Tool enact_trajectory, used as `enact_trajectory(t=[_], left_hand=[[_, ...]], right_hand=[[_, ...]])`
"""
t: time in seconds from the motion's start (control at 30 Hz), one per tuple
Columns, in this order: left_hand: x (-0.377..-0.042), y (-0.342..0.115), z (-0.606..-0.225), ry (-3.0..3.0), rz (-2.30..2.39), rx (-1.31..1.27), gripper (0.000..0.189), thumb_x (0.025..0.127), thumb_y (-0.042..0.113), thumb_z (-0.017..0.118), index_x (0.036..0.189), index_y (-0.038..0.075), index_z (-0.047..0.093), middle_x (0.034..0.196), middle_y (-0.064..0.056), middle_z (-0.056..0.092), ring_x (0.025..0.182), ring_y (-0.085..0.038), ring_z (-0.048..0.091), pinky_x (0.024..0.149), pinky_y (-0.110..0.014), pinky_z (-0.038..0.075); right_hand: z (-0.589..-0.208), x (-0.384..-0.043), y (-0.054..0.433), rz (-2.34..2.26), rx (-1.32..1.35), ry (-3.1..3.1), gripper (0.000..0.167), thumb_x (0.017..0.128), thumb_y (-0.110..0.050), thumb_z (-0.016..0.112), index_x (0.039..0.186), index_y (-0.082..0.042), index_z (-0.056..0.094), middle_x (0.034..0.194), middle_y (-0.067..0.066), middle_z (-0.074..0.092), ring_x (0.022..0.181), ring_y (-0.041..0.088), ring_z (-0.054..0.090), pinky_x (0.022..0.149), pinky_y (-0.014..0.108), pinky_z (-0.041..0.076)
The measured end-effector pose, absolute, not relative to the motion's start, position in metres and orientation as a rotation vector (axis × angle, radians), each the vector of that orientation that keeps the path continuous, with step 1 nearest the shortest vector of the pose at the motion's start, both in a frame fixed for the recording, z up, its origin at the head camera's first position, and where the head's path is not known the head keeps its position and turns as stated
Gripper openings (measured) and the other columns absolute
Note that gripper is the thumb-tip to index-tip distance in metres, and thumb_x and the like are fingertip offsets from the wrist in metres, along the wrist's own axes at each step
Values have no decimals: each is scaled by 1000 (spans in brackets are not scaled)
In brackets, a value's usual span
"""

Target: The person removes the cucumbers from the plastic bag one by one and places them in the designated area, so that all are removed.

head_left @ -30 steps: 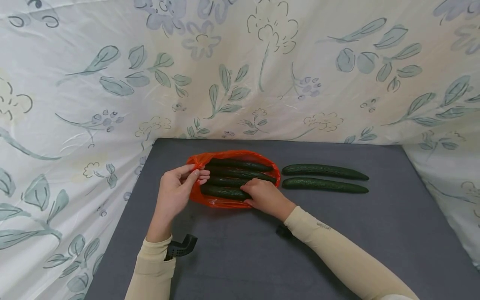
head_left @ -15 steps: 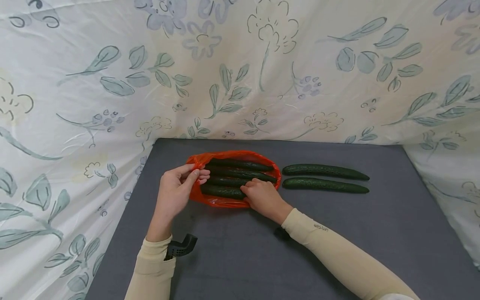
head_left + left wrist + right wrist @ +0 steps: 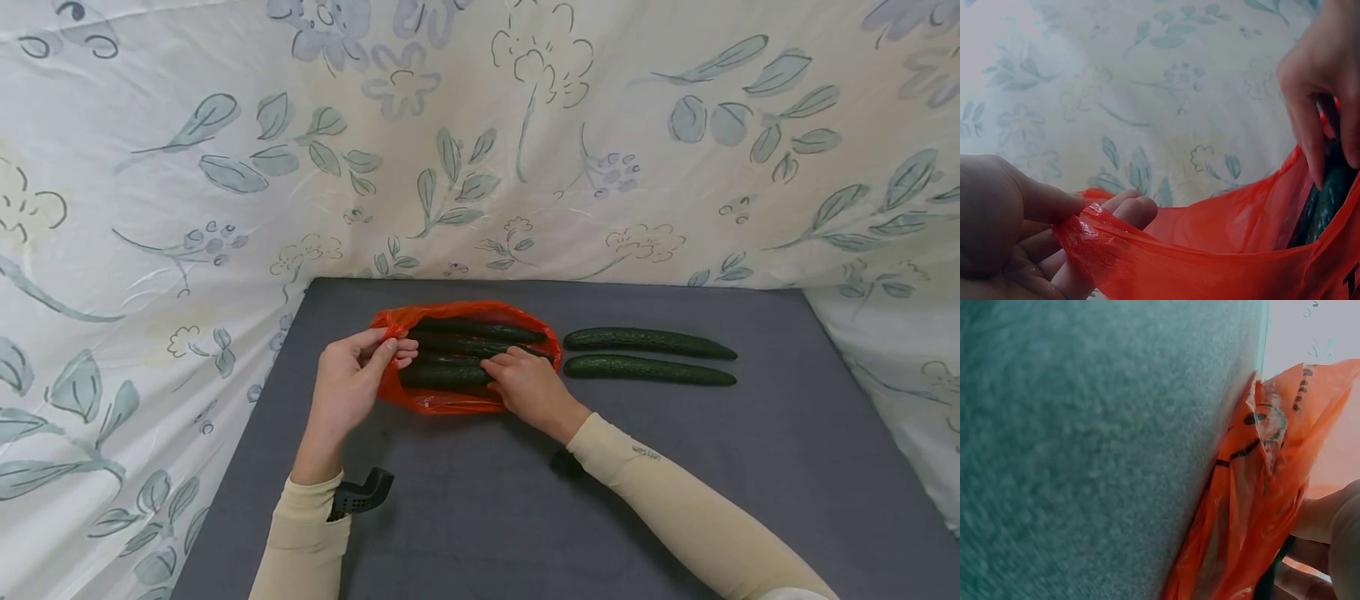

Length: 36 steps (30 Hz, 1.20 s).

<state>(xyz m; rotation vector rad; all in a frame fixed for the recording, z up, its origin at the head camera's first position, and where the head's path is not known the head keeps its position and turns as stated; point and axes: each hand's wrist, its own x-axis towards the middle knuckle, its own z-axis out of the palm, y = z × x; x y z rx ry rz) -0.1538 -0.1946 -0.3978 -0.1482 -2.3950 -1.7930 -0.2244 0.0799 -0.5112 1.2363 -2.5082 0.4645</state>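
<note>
A red plastic bag (image 3: 450,404) lies with its mouth spread wide, and several dark green cucumbers (image 3: 480,328) lie side by side in it. At the bag's left end my left hand (image 3: 352,371) pinches the rim between thumb and fingers; the left wrist view shows the thin red plastic (image 3: 1100,234) held there. My right hand (image 3: 532,387) reaches over the bag's right side and grips the right part of the nearest cucumber (image 3: 442,375). That cucumber's right end is hidden under the hand. In the right wrist view, printed bag plastic (image 3: 1272,456) stands beside the right hand (image 3: 1329,544).
Two more cucumbers, a far one (image 3: 645,341) and a near one (image 3: 648,370), lie parallel on the dark grey table (image 3: 480,517) right of the bag. A flower-patterned cloth (image 3: 450,125) hangs behind the table and along its sides.
The nearest cucumber has shifted a little away from me, toward the others in the bag, with my right hand on it. My left hand keeps its place at the rim.
</note>
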Motion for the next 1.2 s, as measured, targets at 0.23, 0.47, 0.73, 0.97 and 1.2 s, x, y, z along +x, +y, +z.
enact_trajectory(t=[0.23,0.47,0.73,0.97,1.2], left_hand=[[-153,-196,-397,-2394,-1793,-147,28,109,3,65,133,-10,71,112,-22,79,93,-16,81,89,-28,63],[-154,-197,-398,-2396,-1791,-151,29,109,3,64,135,-10,70,113,-23,78,93,-15,80,90,-27,62],[-155,-198,-399,-2390,-1788,-149,29,109,2,64,135,-11,70,112,-22,79,94,-17,81,89,-28,62],[-154,-197,-398,-2388,-1794,-143,30,109,3,65,136,-10,69,112,-23,79,95,-23,81,89,-28,62],[-154,-197,-399,-2388,-1793,-148,30,110,3,65,136,-9,70,113,-22,79,101,-42,78,89,-28,62]], right_hand=[[-504,-225,89,518,1234,-2510,38,96,-11,85,132,-2,77,122,10,78,101,26,69,80,37,66],[-500,-227,101,569,1222,-2511,39,96,-9,85,133,-1,77,123,12,78,105,28,70,87,40,65],[-494,-224,120,570,1200,-2535,41,95,-8,86,134,-2,76,126,12,77,110,29,70,92,43,64],[-489,-221,138,620,1181,-2532,42,95,-6,85,136,-2,75,130,13,76,112,30,69,92,45,63],[-486,-220,154,644,1162,-2526,43,94,-4,86,136,-2,76,128,11,77,105,27,68,86,43,64]])
